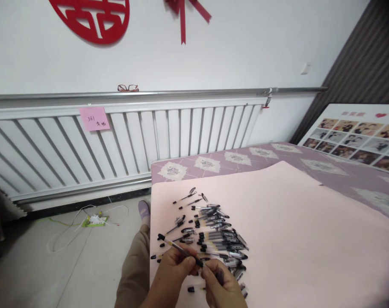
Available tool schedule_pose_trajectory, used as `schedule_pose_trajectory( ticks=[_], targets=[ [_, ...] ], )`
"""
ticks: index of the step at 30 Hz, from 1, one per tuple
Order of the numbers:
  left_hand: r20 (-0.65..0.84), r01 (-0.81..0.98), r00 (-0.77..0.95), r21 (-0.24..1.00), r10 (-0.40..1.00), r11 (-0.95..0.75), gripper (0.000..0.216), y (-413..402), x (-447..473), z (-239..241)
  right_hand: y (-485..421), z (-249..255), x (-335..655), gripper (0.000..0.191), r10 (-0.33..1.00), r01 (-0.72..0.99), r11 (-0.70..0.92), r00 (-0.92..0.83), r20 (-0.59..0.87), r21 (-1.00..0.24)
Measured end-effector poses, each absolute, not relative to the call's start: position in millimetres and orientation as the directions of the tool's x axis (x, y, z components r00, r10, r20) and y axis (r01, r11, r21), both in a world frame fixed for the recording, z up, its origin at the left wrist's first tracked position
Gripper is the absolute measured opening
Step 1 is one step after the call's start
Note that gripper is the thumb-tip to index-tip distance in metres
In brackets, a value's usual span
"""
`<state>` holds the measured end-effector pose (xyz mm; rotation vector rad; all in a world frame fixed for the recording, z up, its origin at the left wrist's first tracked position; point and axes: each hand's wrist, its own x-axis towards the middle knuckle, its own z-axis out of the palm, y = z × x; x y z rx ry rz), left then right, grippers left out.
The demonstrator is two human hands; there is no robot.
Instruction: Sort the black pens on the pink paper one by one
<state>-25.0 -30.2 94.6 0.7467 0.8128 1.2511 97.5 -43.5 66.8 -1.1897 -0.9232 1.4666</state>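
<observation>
My left hand [170,273] is closed around a black ballpoint pen [177,247] that points up and to the left. Right beside it, my right hand [222,284] pinches the pen's other end, fingers pressed together. Both hands hover over the near edge of a pink sheet [293,239]. Just beyond them lies a pile of several black-and-clear pens and loose caps [213,233], scattered across the sheet.
The pink sheet covers a bed with a purple patterned cover [246,159]. A white radiator [117,141] with a pink note [94,118] lines the wall. A power strip with cables [95,220] lies on the floor. A photo board [358,134] leans at right.
</observation>
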Motion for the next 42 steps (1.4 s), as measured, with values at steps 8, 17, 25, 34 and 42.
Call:
schedule_pose_trajectory(
  ticks=[8,17,25,34,42],
  targets=[
    [-0.09,-0.507,0.133,0.85,0.987,0.146,0.024,-28,-25,86,-42,64,100,0.046,0.972,-0.268,-0.237,-0.055,-0.23,-0.934],
    [-0.099,-0.522,0.136,0.839,0.986,0.157,0.023,-28,-25,80,-43,67,100,0.045,0.973,-0.252,-0.232,-0.059,-0.224,-0.94],
    [-0.195,-0.575,0.13,0.784,0.972,0.234,0.026,-32,-22,92,-44,70,101,0.036,0.995,-0.099,-0.093,0.03,-0.096,-0.991],
    [-0.249,-0.569,0.086,0.783,0.965,0.253,0.03,-34,-26,92,-48,67,102,0.024,0.989,0.05,-0.033,0.142,-0.026,-0.998],
    [-0.171,-0.508,0.127,0.835,0.977,0.212,0.031,-36,-26,72,-52,84,111,0.017,0.997,0.28,0.071,-0.038,0.062,-0.957]
  ],
)
